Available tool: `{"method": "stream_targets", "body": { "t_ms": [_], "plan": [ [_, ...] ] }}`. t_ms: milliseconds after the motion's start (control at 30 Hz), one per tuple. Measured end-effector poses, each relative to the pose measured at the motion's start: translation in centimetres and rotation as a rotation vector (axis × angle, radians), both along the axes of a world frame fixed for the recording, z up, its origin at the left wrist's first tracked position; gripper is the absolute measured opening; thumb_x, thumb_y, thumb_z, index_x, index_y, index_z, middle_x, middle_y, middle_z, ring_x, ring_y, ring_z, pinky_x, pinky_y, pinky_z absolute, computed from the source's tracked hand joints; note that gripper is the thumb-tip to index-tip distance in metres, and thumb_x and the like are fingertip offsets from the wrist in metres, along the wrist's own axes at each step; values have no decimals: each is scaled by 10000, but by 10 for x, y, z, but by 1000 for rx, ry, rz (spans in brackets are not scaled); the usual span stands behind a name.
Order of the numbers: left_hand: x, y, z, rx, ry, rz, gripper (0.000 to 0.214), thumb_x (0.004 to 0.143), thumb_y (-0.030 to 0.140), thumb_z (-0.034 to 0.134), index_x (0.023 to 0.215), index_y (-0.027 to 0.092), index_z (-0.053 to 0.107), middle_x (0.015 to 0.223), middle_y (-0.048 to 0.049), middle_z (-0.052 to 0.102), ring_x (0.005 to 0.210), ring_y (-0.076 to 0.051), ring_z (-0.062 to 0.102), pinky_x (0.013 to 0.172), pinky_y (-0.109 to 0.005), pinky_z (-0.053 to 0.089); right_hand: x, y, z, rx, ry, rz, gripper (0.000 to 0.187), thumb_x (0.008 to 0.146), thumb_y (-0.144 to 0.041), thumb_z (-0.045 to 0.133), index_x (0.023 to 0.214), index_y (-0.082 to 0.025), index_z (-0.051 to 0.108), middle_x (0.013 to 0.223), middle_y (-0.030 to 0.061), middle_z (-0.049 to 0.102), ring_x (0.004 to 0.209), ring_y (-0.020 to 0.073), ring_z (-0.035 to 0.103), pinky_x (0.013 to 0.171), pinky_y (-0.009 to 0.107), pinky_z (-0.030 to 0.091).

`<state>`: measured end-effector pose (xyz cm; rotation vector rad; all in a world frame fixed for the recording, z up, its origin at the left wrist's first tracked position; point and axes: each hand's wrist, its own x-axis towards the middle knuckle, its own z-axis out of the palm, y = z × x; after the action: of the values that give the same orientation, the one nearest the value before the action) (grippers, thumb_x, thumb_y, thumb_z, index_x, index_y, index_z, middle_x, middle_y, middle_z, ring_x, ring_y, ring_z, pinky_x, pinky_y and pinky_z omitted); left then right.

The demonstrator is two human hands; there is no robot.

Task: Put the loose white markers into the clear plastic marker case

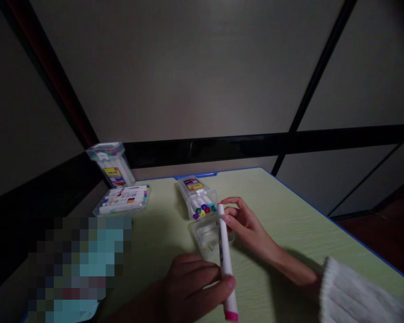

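A white marker [225, 255] with pink ends stands lengthwise in front of me, its bright pink end toward me. My left hand [198, 287] grips its near part between thumb and fingers. At the far end, the thumb and fingers of my right hand [245, 226] pinch the same marker. Something reddish shows by the right fingers, too hidden to name. Just beyond lies a clear plastic marker case [192, 190], on its side with its mouth toward me. Several markers [204, 207] with coloured ends show inside. Its transparent lid [205, 240] rests open on the table, partly behind the marker.
A second clear marker case [116, 163] stands upright at the table's back left. In front of it lies a flat pack of markers [124, 199]. A pixelated object [84, 269] covers the near left. The pale green table [269, 197] has a blue edge and meets a panelled wall.
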<state>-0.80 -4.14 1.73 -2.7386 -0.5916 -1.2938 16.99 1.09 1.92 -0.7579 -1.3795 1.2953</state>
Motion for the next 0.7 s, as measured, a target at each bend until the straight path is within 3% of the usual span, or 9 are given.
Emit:
{"method": "stream_targets", "body": {
  "t_ms": [100, 200, 333, 467, 700],
  "plan": [
    [-3, -6, 5, -34, 41, 37, 258, 928, 222, 323, 999, 250, 569, 676, -21, 710, 670, -144, 679, 653, -261, 512, -2, -6, 0, 88, -97, -3, 298, 817, -355, 542, 1069, -218, 463, 717, -22, 505, 624, 105, 475, 559, 228, 397],
    [-5, -5, 9, -33, 113, -66, 238, 905, 185, 392, 1048, 242, 573, 735, -23, 723, 683, -129, 680, 641, -223, 519, 0, -9, 1, 137, -219, -8, 386, 837, -352, 508, 1195, -219, 449, 854, 23, 545, 711, 130, 502, 637, 265, 428],
    [-3, -2, 1, -34, -29, 30, 269, 920, 198, 352, 1063, 227, 577, 740, -35, 724, 702, -140, 681, 670, -246, 518, 3, -10, 2, 199, -381, -16, 455, 851, -333, 484, 1287, -216, 431, 1036, 66, 574, 757, 151, 522, 676, 294, 448],
    [-3, 2, -5, 28, 11, 46, 245, 918, 181, 353, 1056, 201, 554, 750, -39, 720, 692, -138, 675, 624, -241, 507, 2, -12, 5, 315, -430, -13, 422, 862, -283, 473, 1279, -224, 457, 1028, 63, 595, 725, 136, 526, 703, 295, 463],
    [-1, 14, 6, 115, -19, 35, 201, 897, 166, 400, 960, 150, 591, 621, -18, 685, 466, -96, 606, 435, -194, 454, 1, -13, 5, 400, -447, 7, 389, 866, -255, 479, 1255, -259, 484, 1017, 59, 601, 752, 140, 552, 726, 306, 475]
  ]
}}
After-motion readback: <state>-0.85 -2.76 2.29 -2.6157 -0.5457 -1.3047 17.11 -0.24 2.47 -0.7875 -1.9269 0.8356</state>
